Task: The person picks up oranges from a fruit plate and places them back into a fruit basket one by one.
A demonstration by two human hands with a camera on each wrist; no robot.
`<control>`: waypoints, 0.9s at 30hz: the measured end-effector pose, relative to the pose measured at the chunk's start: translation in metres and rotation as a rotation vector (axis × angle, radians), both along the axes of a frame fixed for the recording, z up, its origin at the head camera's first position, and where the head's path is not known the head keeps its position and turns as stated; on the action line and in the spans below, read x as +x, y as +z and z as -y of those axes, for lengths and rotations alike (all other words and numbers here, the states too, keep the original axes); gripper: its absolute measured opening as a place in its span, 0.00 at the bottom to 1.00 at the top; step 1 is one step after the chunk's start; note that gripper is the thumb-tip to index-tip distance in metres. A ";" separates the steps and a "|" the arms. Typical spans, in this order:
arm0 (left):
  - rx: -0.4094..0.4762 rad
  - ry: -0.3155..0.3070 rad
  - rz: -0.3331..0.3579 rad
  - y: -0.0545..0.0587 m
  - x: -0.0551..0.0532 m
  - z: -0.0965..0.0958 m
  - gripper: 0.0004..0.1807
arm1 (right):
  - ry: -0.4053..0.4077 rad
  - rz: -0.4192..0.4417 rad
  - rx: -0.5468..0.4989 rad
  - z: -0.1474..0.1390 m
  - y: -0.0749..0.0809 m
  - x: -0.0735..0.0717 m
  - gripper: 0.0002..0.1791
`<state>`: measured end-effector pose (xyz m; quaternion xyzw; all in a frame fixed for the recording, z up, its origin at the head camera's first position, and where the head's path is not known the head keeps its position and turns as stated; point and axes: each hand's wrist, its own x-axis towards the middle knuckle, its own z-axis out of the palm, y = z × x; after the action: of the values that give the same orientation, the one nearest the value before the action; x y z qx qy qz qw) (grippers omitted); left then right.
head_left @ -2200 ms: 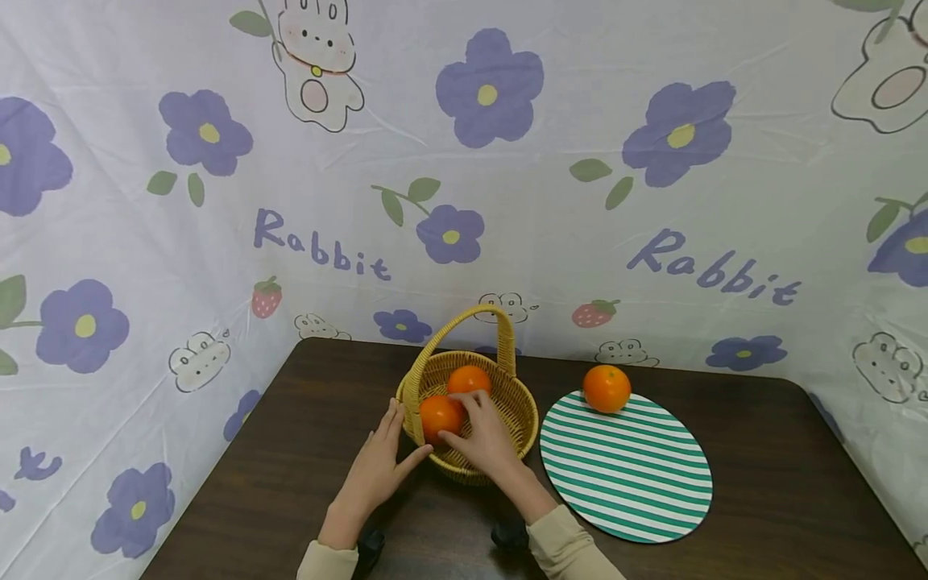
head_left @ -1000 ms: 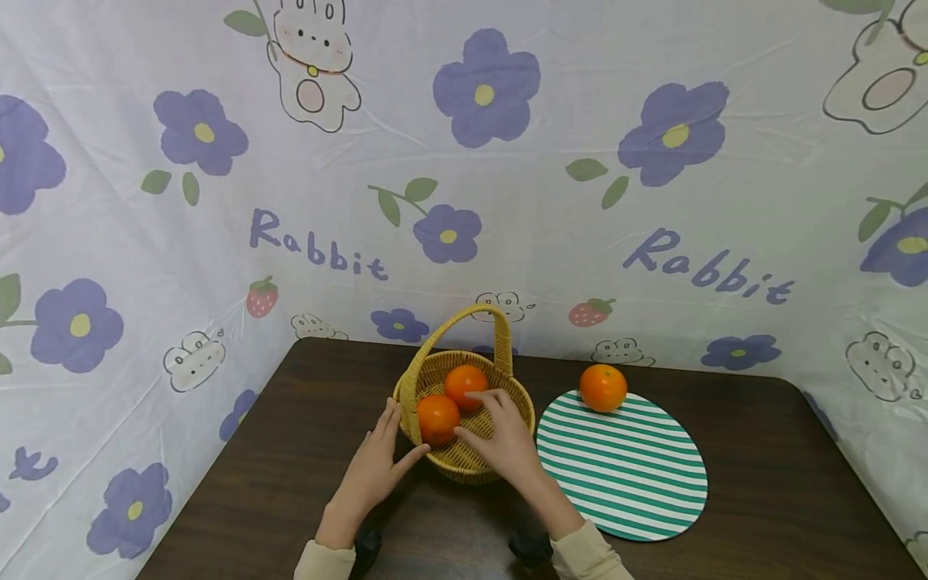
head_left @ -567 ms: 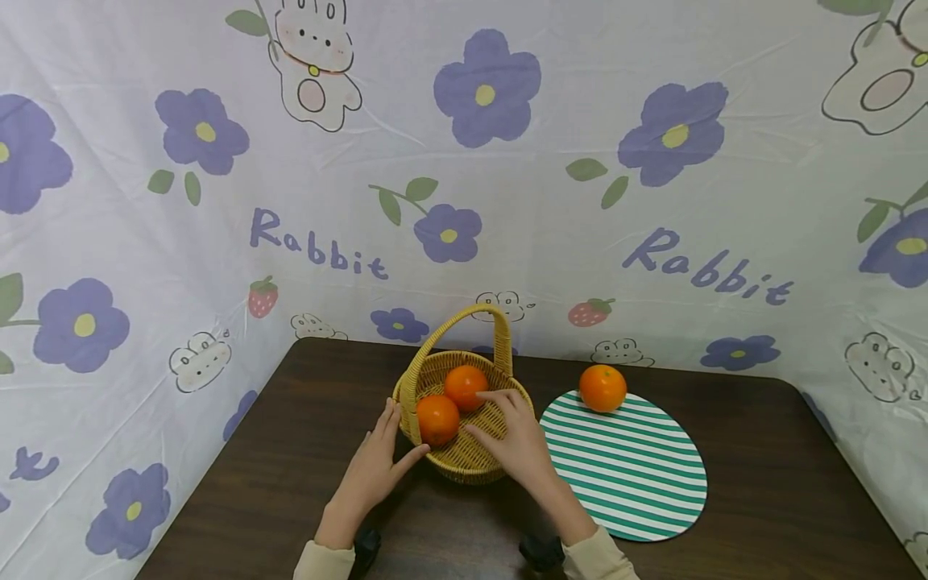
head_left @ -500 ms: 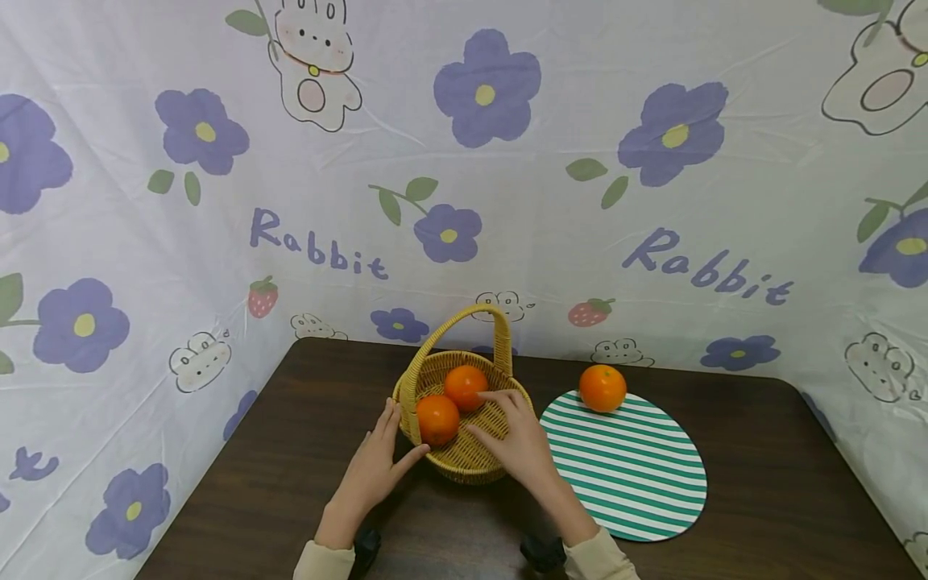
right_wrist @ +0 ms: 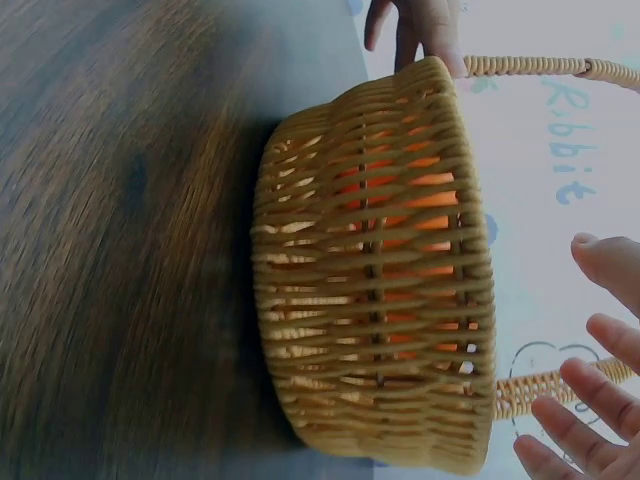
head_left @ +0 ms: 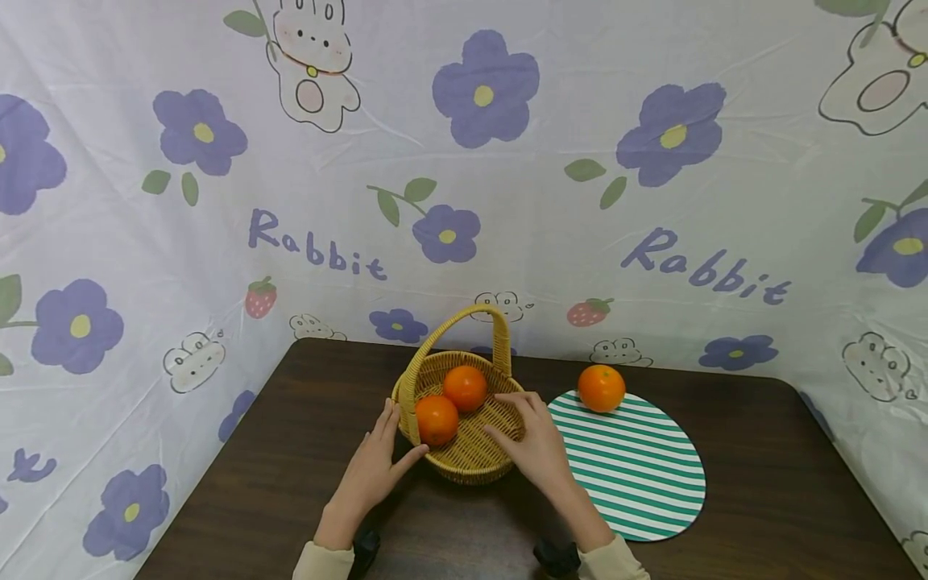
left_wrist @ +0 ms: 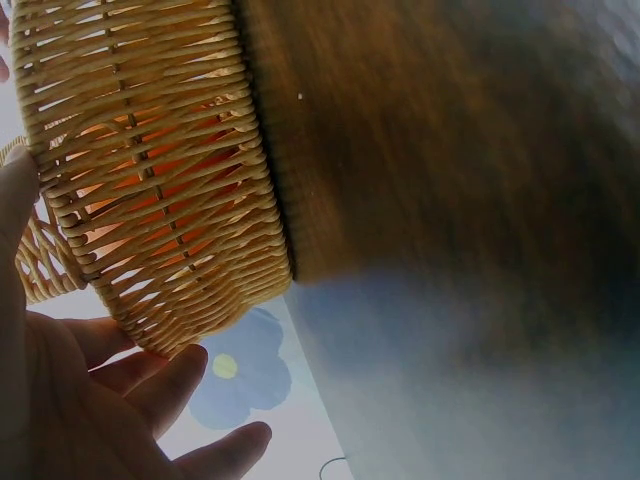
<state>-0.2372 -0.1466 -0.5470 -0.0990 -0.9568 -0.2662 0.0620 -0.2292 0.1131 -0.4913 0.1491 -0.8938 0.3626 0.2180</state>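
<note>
Right hand has drawn away from the oranges, both hands spread, left hand touching the basket.

A: What is the person wearing?
B: Pale beige sleeves. In the head view, the left sleeve sits at seven o'clock and the right sleeve at five.
A: Are they alike?
B: Same plain colour, both ending around the wrist. The right one shows soft creases.
A: And the dark shapes?
B: A black, blocky unit on the left sleeve's three o'clock side, and a second black unit on the right sleeve's nine o'clock side. Their fastenings are too small to tell.
A: The hands?
B: Left hand and right hand are bare, with slim fingers and rounded tips.
</note>
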 end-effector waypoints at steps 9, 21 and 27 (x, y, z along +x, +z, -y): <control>-0.001 0.005 0.001 0.001 0.001 0.000 0.46 | -0.022 0.028 -0.021 -0.012 -0.003 0.002 0.24; 0.015 -0.002 0.014 0.001 0.001 -0.001 0.46 | -0.074 0.075 -0.029 -0.031 -0.004 0.005 0.24; 0.008 0.001 0.020 0.001 0.001 -0.001 0.46 | -0.102 0.095 -0.023 -0.040 -0.006 0.006 0.26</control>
<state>-0.2366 -0.1460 -0.5457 -0.0955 -0.9564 -0.2709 0.0529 -0.2232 0.1531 -0.4976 0.0835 -0.9053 0.3680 0.1951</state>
